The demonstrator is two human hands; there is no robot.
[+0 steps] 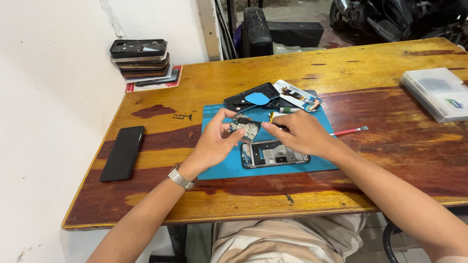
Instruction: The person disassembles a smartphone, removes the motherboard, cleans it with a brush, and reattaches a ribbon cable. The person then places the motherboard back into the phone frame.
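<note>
The phone is already well taken apart. The left hand (214, 143) pinches a small circuit board (243, 128) by its edge between thumb and fingertips, lifted just above the blue mat (219, 168). The right hand (300, 134) is closed around a thin dark tool (253, 122) whose tip meets the top of the board, so work on the board itself looks to be the step in hand. Just below both hands, on the mat, lies the opened phone frame (275, 155) with its inside bared and the board's place empty; putting the board back, or fitting a new part, appears still undone. Beyond the hands, at the far edge of the mat, rest a black back cover (243, 99) with a blue pick (258, 98) on it and a loose screen part (297, 95) just beside it, all still off the phone. To the right of the right hand a red-handled tool (348, 131) lies on the worktop (341, 195), untouched. Well left of the left hand a whole black phone (123, 153) lies flat, and farther off a stack of phones (144, 61) sits by the wall.
</note>
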